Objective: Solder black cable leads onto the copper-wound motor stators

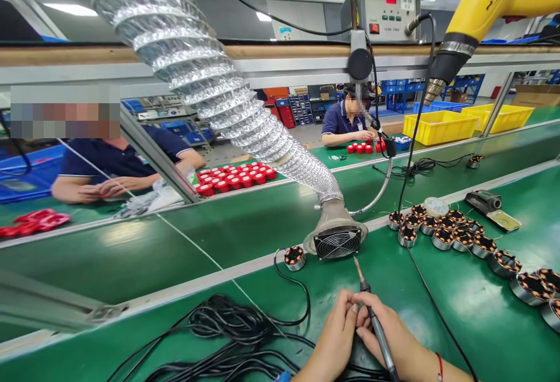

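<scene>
My right hand grips a soldering iron, its tip pointing up and away from me toward the fume extractor's grille. Close against it on the left is my left hand, fingers closed and pressed together; whatever they pinch is hidden. The two hands meet just above the green bench top. A single motor stator with copper windings sits beside the extractor mouth, a black cable running close by.
Coiled black cables spread at the lower left. Several stators stand at right, near a soldering iron stand. A silver duct crosses overhead; a yellow heat gun hangs upper right. Two people work opposite beside red parts.
</scene>
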